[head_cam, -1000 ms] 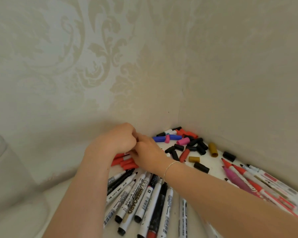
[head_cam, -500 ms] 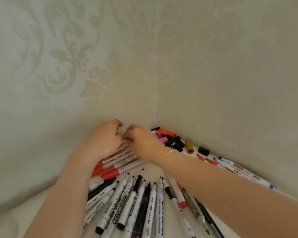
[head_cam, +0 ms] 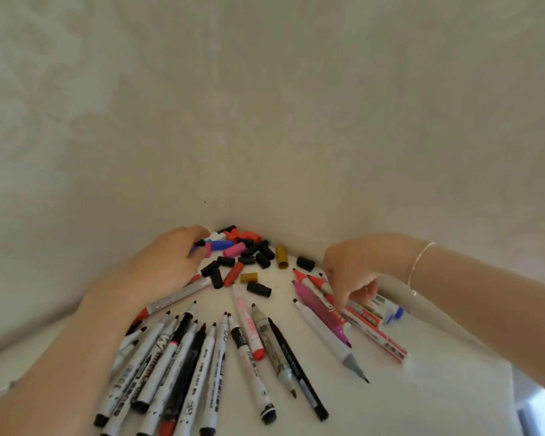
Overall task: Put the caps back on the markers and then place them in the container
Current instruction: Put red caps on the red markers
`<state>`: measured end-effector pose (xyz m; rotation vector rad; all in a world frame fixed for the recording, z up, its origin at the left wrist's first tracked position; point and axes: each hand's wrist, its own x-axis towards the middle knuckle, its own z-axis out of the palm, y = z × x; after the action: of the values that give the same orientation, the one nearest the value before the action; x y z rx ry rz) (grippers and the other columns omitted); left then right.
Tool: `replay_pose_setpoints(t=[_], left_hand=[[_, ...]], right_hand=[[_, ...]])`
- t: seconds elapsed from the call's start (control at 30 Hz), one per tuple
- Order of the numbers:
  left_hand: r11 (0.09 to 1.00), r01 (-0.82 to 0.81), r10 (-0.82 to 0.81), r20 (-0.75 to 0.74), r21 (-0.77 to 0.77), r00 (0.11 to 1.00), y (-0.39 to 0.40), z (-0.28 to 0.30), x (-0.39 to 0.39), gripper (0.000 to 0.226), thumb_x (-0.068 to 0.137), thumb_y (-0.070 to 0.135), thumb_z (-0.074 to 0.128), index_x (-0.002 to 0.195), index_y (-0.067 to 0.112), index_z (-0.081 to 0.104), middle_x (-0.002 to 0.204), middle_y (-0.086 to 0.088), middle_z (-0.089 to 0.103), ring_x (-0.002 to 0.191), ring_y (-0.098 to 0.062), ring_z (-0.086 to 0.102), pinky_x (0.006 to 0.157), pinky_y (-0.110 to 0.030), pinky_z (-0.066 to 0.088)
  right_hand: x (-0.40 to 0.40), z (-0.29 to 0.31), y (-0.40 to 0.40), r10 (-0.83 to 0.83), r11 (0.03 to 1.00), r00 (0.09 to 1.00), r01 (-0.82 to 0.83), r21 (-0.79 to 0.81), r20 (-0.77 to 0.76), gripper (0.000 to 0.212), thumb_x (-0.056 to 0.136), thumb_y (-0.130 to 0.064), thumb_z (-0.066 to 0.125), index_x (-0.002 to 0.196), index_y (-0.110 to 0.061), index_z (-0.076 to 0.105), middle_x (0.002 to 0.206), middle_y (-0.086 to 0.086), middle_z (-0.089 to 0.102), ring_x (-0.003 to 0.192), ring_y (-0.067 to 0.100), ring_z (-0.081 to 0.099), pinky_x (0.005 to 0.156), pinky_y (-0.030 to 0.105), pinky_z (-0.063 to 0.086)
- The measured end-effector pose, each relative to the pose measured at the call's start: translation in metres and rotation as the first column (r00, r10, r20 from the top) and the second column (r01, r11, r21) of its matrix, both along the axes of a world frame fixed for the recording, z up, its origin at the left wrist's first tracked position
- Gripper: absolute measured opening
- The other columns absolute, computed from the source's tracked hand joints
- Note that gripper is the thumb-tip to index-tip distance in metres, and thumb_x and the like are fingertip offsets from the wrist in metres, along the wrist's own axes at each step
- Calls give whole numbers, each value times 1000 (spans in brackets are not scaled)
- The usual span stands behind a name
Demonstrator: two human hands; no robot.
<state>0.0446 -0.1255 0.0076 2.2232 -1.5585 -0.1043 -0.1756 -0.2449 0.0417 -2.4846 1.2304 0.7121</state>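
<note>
Nearby, uncapped markers [head_cam: 202, 357] fan across the bench [head_cam: 422, 404]; the right hand [head_cam: 353, 272] pinches one among the red markers [head_cam: 359, 319]. Farther back, the left hand [head_cam: 167, 265] curls into the loose caps [head_cam: 249, 250], grip unclear.

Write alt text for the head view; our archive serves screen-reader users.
A person's left hand reaches into a pile of loose caps in a wall corner, while the right hand fingers red markers. Uncapped markers fan across the white table.
</note>
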Motion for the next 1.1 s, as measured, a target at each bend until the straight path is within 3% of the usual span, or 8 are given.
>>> replay_pose_setpoints(t=[0.27,0.47,0.63,0.8,0.87,0.93,1.03,1.1], left_hand=[[999,22,-24,41,31,999,-3,-7,-2,34,101,25,40,132,20,50,123,-5,58,101,-18,56,83,-28,42],[999,33,-34,26,33,999,-6,-13,-2,33,101,23,41,131,19,51,124,-7,58,107,-20,55,87,-29,42],[998,41,-43,25,51,999,-7,-19,-2,34,101,21,40,134,19,49,129,-5,56,112,-19,55,88,-27,41],[997,47,-47,-4,65,999,-10,-25,2,34,101,21,42,134,21,49,134,-3,54,118,-19,53,94,-29,41],[997,47,-46,-24,59,999,-10,-27,4,33,100,19,43,133,21,49,133,-1,55,117,-17,53,93,-27,40],[998,48,-46,-39,51,998,-9,-28,8,33,99,17,45,131,21,50,131,1,55,118,-14,52,92,-24,38],[999,45,-42,-71,31,997,-7,-30,13,29,97,19,50,125,25,54,129,3,57,117,-11,53,96,-27,41],[999,43,-41,-111,11,993,-7,-30,15,28,97,20,51,124,25,55,128,4,58,117,-10,53,98,-27,41]], right_hand=[[-11,-21,9,36,997,999,-39,-65,-36,26,81,-13,72,69,-10,49,64,3,56,61,17,57,65,28,52],[-12,-25,10,36,994,999,-39,-100,-39,28,81,-10,70,106,-4,59,80,5,64,61,16,57,55,23,46],[-14,-31,13,97,980,987,-118,-162,-129,12,81,-2,66,83,-8,56,60,1,50,50,12,45,48,22,39],[-14,-41,10,91,979,987,-113,-171,-131,23,77,-1,69,99,-7,64,68,3,57,56,15,50,56,26,44],[-15,-35,6,23,992,998,-30,-124,-58,11,75,1,67,71,-6,60,48,-2,55,49,12,52,53,22,44],[-13,-18,-3,-71,994,991,79,-70,113,17,72,0,66,63,-6,52,36,-5,52,44,12,53,50,19,42],[-10,11,-16,-145,988,894,157,7,424,13,76,-10,69,83,-1,64,59,3,63,53,11,58,50,16,46],[-6,24,-22,-229,973,726,187,134,649,17,82,-12,66,94,0,65,79,11,69,67,15,65,64,19,55]])
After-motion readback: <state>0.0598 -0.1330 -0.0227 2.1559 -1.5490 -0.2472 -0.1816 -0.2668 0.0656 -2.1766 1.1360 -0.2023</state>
